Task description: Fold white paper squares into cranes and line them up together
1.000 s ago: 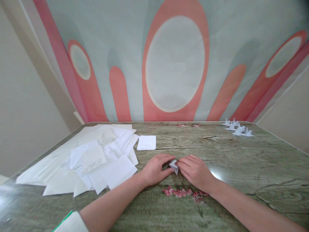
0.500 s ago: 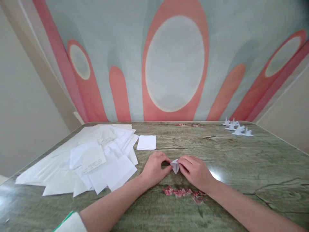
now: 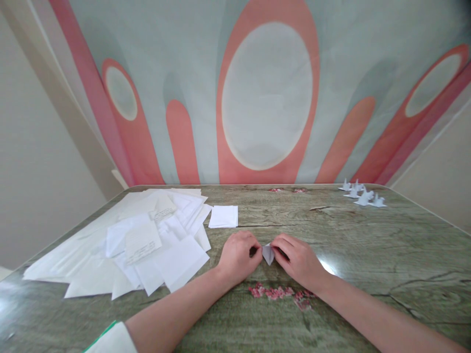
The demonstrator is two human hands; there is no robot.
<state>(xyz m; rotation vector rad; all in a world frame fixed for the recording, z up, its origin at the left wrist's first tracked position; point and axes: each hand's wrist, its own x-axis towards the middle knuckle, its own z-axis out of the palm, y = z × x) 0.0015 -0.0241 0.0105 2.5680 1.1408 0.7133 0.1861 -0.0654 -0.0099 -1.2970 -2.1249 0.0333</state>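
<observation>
A small folded white paper piece (image 3: 268,253) stands between my two hands near the middle of the table (image 3: 368,255). My left hand (image 3: 239,256) is curled with its fingertips pinching the paper's left side. From the right, my right hand (image 3: 299,260) grips the same piece with fingers pressed together. Both hands rest on the tabletop.
A spread heap of white paper sheets (image 3: 121,242) covers the table's left part. A small stack of square white sheets (image 3: 223,216) lies just beyond my left hand. Several folded paper figures (image 3: 362,194) sit at the far right corner. A patterned wall rises behind the table.
The folded paper has been turned slightly and now stands more upright between my fingers. My left hand's fingers have curled in tighter. Both hands stayed in place.
</observation>
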